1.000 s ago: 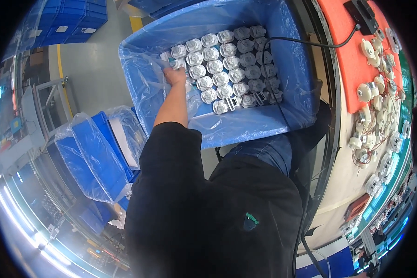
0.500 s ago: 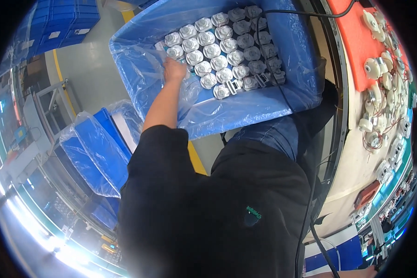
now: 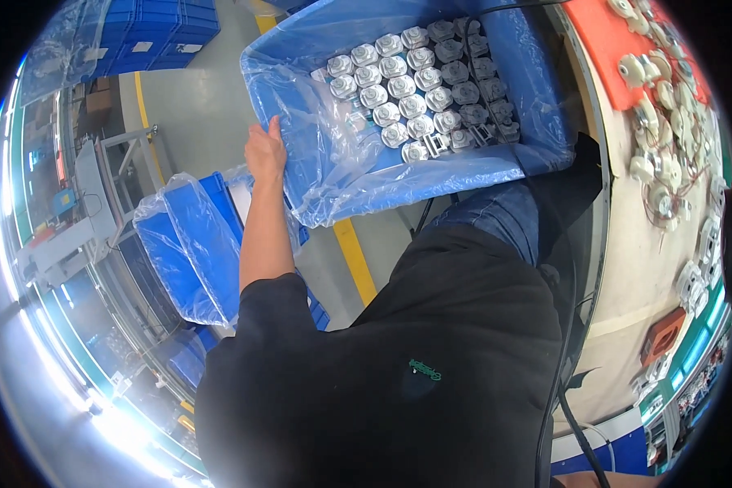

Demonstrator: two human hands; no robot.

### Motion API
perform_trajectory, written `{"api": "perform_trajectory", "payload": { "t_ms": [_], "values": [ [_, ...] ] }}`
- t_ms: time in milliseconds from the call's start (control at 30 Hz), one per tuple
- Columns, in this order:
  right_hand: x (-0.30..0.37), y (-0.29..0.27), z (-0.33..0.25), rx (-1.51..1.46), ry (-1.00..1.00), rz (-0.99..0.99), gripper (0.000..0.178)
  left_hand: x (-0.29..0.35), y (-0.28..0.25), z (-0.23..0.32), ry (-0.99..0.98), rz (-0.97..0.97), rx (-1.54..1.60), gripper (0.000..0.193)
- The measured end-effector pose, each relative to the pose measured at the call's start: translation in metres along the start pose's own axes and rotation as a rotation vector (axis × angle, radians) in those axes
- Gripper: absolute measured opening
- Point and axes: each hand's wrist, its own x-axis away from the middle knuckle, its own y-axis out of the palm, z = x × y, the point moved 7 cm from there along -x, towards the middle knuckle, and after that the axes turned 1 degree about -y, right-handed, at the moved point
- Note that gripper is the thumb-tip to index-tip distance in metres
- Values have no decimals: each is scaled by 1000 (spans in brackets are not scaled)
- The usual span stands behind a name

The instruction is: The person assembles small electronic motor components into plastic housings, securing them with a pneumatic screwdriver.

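Note:
My left hand (image 3: 265, 152) is just outside the left edge of a blue bin (image 3: 538, 80) lined with clear plastic film (image 3: 327, 134). Its thumb points up, apart from the fingers, beside the film-covered rim; I see nothing held in it. The fingertips are partly hidden, and whether the hand touches the rim is unclear. Inside the bin, rows of whitish-grey moulded parts (image 3: 412, 106) lie side by side, with two bracket-like pieces (image 3: 436, 145) by the near row. Only a bit of my right forearm (image 3: 606, 480) shows at the bottom edge; that hand is out of view.
A worktable (image 3: 614, 244) on the right carries a red mat (image 3: 602, 49) and white wired parts (image 3: 659, 163). Another film-lined blue bin (image 3: 189, 244) is at lower left. Stacked blue crates (image 3: 167, 37) stand far left. A black cable (image 3: 484, 93) hangs across the full bin.
My left hand has come out of the bin, leaving the grey parts, and is now beyond its left edge. The view has turned, shifting the scene rightward.

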Motion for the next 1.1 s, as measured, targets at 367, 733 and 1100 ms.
{"api": "perform_trajectory", "payload": {
  "t_ms": [367,733,1100],
  "values": [
    [34,36,2,29,-141,-119,58,-9,-46,-96,-149,402,158,55],
    [50,98,-12,83,-304,-267,62,-3,25,-197,-411,200,-80,54],
    [70,181,-19,149,-451,-439,67,41,111,157,704,-698,-449,34]
  ]
}}
